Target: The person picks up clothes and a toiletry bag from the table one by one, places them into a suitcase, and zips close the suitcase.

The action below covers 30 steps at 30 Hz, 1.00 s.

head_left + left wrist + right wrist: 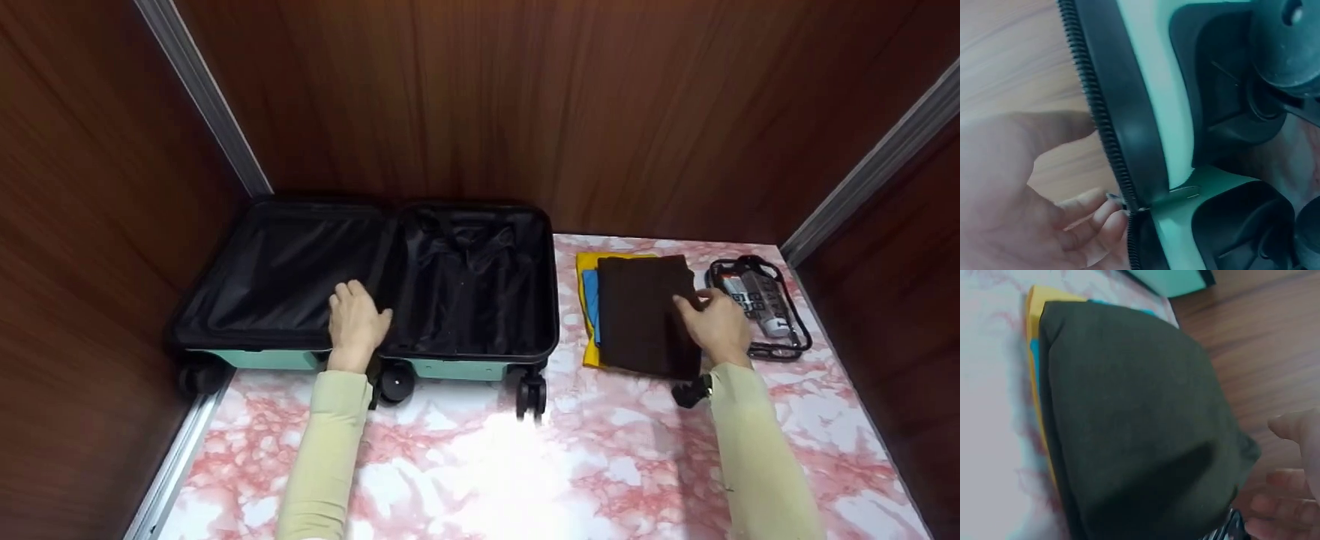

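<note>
A suitcase with a mint-green shell and black lining lies spread open, its left half (292, 270) beside its right half (480, 285). My left hand (356, 319) is at the near edge where the halves meet; in the left wrist view its fingertips (1107, 216) are right by the zipper edge (1107, 132), gripping nothing. To the right, a folded dark brown cloth (645, 315) tops a stack over blue (592, 300) and yellow (590, 356) folded cloths. Beside the brown cloth's right edge hovers my right hand (718, 326), thumb and fingers spread apart.
A clear pouch with black trim (796, 330) lies right of the stack, with bottles inside. Wood-grain panels (525, 112) rise at the back and both sides. The suitcase's wheels (531, 394) stick out toward me over the pink-and-white marbled surface (480, 472).
</note>
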{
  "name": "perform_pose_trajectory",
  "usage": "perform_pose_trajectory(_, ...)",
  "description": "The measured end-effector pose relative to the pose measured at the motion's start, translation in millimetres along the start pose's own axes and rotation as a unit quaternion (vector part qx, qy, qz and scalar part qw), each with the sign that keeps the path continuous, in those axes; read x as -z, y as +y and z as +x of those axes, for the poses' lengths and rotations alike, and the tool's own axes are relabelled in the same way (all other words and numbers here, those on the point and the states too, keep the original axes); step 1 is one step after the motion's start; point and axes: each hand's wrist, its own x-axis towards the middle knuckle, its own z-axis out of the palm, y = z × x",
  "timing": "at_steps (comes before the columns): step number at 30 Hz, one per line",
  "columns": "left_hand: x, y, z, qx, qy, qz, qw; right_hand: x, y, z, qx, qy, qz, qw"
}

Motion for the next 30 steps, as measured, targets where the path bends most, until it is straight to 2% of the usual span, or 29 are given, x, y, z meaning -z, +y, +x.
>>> perform_pose_trajectory(3, -0.5, -6.0, -1.3, 0.011, 0.017, -0.011, 0.9997, -1, 10, -3.8, -0.028, -0.026, -0.003, 0.9993)
perform_pose_trajectory(8, -1.0, -16.0, -3.6, 0.028, 0.012, 0.011, 0.9995, -4, 26, -12.2, -0.055, -0.062, -0.007, 0.9965)
perform_pose_trajectory(15, -0.1, -24.1, -4.2, 0.015, 0.008, 0.033, 0.9993, -14, 38, -23.5, -0.088, -0.104, 0.014, 0.9906)
perform_pose_trajectory(23, -0.8, -26.5, -7.4, 0.011, -0.002, 0.039, 0.9992, -24, 43, -29.7, -0.077, -0.146, 0.011, 0.9863)
perform_pose_trajectory(27, -1.1, -26.5, -8.0, 0.014, -0.003, 0.036, 0.9993, -26, 42, -31.7, -0.088, -0.183, 0.015, 0.9791)
perform_pose_trajectory(30, -1.3, -25.7, -7.7, 0.020, -0.009, 0.032, 0.9993, -25, 40, -33.9, -0.099, -0.195, 0.014, 0.9756)
